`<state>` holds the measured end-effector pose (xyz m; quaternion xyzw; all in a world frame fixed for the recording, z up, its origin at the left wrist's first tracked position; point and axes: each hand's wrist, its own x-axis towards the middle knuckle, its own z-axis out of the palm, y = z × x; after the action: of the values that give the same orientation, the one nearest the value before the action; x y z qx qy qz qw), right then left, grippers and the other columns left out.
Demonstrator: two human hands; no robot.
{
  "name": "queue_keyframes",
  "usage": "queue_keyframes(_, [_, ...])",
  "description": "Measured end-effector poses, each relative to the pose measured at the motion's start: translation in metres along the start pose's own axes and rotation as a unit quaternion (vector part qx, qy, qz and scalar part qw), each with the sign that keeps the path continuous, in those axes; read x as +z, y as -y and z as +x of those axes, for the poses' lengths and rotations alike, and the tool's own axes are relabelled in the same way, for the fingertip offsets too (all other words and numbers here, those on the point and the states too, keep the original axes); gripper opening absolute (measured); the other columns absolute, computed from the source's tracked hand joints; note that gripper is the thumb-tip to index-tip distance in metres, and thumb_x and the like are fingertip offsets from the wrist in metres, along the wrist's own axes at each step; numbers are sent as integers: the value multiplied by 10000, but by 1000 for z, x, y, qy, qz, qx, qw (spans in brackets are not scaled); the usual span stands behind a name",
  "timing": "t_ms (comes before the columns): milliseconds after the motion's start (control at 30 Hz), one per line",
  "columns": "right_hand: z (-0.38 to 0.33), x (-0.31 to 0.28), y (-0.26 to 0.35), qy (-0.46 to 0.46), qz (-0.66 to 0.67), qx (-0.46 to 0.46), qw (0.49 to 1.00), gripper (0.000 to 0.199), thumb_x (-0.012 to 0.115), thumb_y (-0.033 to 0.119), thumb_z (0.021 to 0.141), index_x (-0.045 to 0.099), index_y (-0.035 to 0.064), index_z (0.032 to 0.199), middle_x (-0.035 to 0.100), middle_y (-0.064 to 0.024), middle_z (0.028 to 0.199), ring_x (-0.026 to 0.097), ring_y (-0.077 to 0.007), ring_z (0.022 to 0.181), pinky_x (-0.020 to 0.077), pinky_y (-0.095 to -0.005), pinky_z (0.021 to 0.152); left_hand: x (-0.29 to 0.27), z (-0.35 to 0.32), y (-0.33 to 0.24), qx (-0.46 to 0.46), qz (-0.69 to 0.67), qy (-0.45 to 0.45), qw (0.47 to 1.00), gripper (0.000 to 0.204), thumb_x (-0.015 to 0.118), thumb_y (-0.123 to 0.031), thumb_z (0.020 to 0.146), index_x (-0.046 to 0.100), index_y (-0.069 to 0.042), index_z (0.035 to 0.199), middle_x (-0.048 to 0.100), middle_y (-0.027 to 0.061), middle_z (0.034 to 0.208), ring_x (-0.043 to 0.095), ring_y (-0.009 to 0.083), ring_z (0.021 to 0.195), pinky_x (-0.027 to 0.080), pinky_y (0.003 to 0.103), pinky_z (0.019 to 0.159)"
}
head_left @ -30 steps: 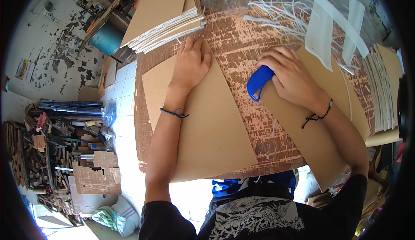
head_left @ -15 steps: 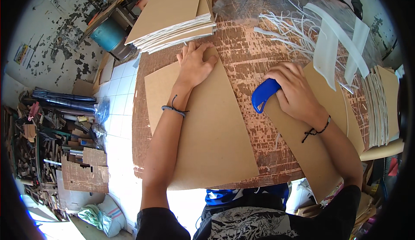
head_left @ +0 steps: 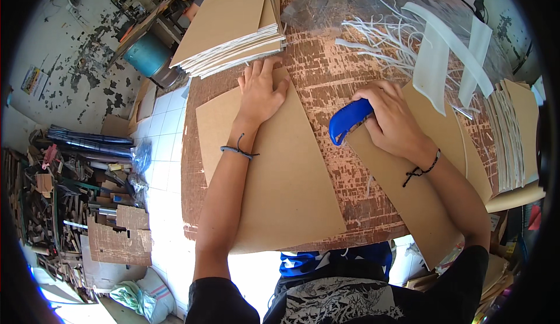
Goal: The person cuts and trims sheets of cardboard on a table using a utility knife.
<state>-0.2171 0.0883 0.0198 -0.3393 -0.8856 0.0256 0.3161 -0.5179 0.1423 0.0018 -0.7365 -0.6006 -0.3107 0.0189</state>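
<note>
Left hand point(head_left: 261, 93) lies flat, released, on a cardboard sheet point(head_left: 274, 178); right hand point(head_left: 392, 119) grasps a blue cutter point(head_left: 347, 121). Stacked boards point(head_left: 230, 29) crowd the bench point(head_left: 326, 73) edge.

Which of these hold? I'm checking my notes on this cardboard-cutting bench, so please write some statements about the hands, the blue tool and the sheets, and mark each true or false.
1. The left hand lies flat on the large brown cardboard sheet. True.
2. The right hand holds a red pair of scissors. False: it grips a blue plastic-handled cutter.
3. A stack of brown-topped boards lies beyond the left hand. True.
4. The white offcut strips lie by the left forearm. False: they lie at the far right of the worn wooden table.
5. Both wrists are bare. False: each wears a dark cord band.
</note>
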Motion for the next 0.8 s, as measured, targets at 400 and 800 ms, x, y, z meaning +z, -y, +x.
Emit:
queue_keyframes(400, [0,4,-2,-63,21,-5,998,437,609,-73,773,566,50,1191,585,-136,1180,510,-345,1165,396,-476,1019,3,-6,-2,7,89,-27,996,410,663,-302,914,658,-10,1202,592,187,1213,519,371,1171,379,505,1040])
queue_keyframes(800, [0,-2,-11,-148,138,97,974,322,724,199,947,589,44,1194,558,-103,950,604,-263,936,505,-376,838,-33,34,-20,76,-81,118,987,153,601,-152,963,651,-15,1007,698,242,909,691,417,872,546,484,786])
